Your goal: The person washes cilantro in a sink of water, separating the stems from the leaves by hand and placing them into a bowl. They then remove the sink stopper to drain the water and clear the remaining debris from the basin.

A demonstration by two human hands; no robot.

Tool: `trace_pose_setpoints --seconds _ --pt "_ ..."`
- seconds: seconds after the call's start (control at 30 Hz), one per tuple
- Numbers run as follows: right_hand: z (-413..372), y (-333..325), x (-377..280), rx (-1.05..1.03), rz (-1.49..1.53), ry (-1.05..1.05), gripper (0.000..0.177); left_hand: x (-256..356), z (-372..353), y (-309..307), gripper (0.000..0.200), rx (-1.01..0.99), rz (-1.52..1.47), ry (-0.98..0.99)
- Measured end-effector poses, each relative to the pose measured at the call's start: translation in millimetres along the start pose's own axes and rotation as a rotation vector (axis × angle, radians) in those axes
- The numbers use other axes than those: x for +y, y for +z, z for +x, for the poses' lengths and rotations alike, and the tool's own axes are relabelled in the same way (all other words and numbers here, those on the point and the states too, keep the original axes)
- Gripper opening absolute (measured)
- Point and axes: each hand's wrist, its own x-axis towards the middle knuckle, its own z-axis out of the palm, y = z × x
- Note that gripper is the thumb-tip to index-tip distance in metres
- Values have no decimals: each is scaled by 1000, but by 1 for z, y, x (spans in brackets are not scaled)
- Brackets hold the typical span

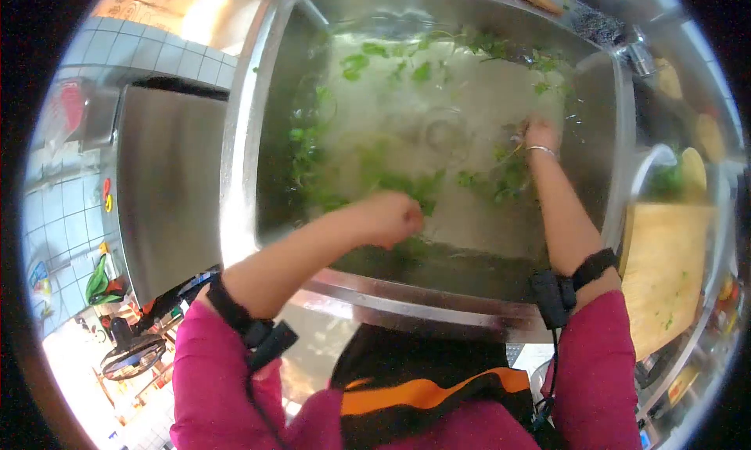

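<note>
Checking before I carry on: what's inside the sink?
Water with leafy greens, the right hand beside some. A dim round shape shows below; whatever the greens and left hand cover is hidden.

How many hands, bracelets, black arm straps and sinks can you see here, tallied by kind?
Hands: 2, left hand and right hand
Bracelet: 1
Black arm straps: 2
Sink: 1
Total: 6, excluding leafy greens, too jumbled to count

Your blurred left hand point(393, 218) curls, left forearm point(301, 250) slanting inward, as your right hand point(541, 132) reaches farther forward, right forearm point(565, 203) outstretched.
</note>
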Motion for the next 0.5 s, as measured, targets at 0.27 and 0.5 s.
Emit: trace_pose_setpoints --seconds 0.27,0.5 --pt "-61 40 -57 -297 -82 -134 20 -73 56 -74 22 1249 977 481" --pt "-118 59 -81 -793 312 268 27 -47 83 -65 25 691 38 189"
